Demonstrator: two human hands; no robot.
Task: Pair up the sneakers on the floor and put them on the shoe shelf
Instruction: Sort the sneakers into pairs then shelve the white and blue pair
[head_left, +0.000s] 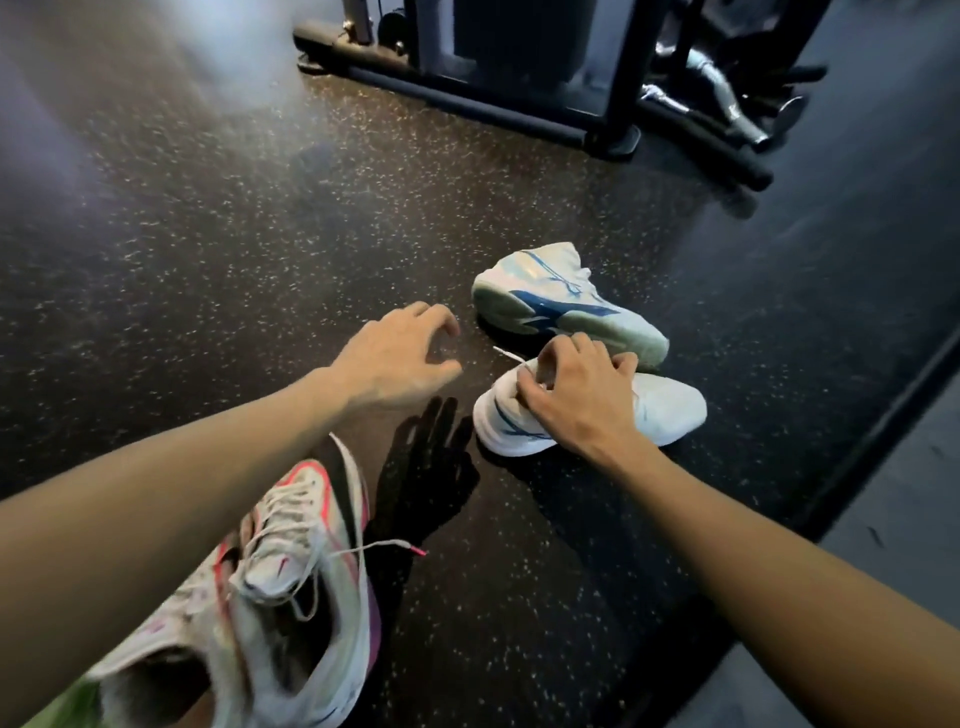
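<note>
My right hand (582, 395) grips the near white-blue sneaker (670, 410) | its mate (566, 301) tipped just beyond | left hand (400, 358) hovers beside it, fingers loosely curled, holding nothing

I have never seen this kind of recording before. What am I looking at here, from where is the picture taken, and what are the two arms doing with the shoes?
There is no machine here. A person wears a camera on the head, so the single picture looks forward and down at their own bare arms.

On the dark speckled floor lie three sneakers. Two are white with blue stripes: the far one is tipped on its side, showing its sole, and the near one stands upright just in front of it. The right hand grips the near one at its opening. The left hand hovers above the floor with loosely curled fingers and holds nothing.

Nearest the camera, under the left arm, lies a white sneaker with pink trim, laces loose. Black gym equipment stands behind. No shoe shelf is in view.
</note>
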